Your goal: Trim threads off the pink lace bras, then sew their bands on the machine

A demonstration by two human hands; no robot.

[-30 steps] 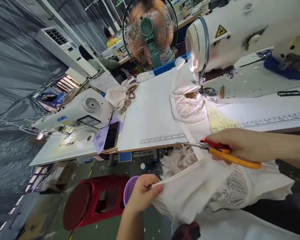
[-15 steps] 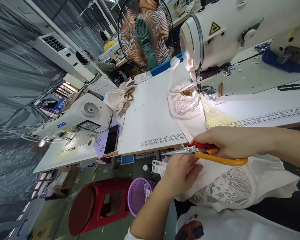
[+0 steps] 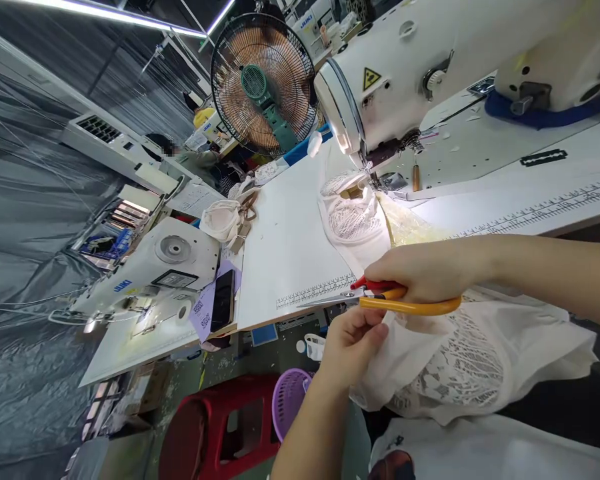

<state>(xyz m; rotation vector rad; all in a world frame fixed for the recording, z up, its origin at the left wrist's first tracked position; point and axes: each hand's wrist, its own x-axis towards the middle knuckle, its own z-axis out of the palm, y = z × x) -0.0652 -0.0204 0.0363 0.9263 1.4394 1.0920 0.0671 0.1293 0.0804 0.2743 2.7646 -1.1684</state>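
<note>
My right hand (image 3: 423,272) is closed round the scissors (image 3: 405,307), which have red and orange handles. Their blades point left along the table's front edge, just above my left hand (image 3: 353,343). With thumb and fingers pinched, my left hand grips the edge of a white bra (image 3: 463,360) with lace cups, spread over my lap. The right forearm hides part of it. Another white lace bra (image 3: 355,220) lies on the table, its upper end by the needle of the sewing machine (image 3: 380,93).
Yellowish material (image 3: 405,223) lies beside the bra on the white table (image 3: 290,247). To the left are a phone (image 3: 223,300), a second sewing machine (image 3: 155,257) and more bra pieces (image 3: 221,220). A fan (image 3: 263,80) stands behind; below are a red stool (image 3: 220,427) and purple basket (image 3: 286,400).
The camera view has shifted. My left thumb and fingers now pinch the bra's edge below the blades, where before the fingers lay closer under the scissors. My right hand keeps hold of the scissors.
</note>
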